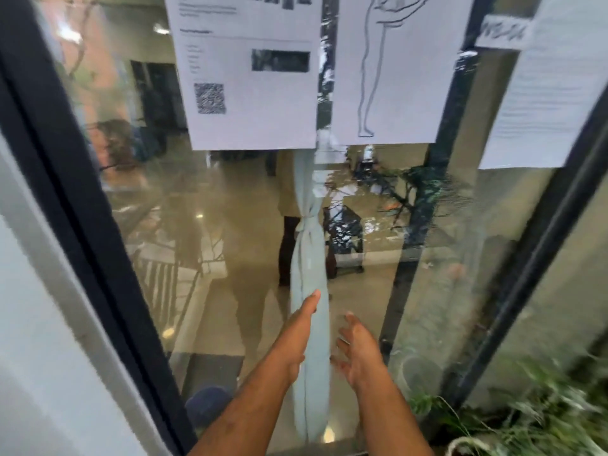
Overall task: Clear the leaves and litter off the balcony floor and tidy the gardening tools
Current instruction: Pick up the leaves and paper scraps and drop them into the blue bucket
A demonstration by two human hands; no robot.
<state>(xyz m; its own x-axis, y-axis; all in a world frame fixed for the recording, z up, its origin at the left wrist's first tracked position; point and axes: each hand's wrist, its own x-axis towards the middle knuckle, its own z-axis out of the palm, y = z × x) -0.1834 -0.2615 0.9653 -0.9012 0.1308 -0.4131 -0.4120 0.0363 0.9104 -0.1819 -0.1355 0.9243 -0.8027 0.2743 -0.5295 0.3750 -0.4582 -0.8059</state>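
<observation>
I face a glass door [204, 245] from close up. My left hand [301, 327] is stretched forward with straight fingers, its tips near a tied pale blue curtain [311, 264] that hangs behind the glass. My right hand [357, 350] is held out beside it, fingers spread and relaxed, holding nothing. No leaves, litter or gardening tools lie in view apart from plants at the lower right.
A black door frame [82, 209] runs down the left and another black frame [539, 245] on the right. Paper sheets [250, 70] are stuck on the glass above. Green potted plants [539, 413] crowd the lower right corner. A dark blue round object [207, 406] sits low left.
</observation>
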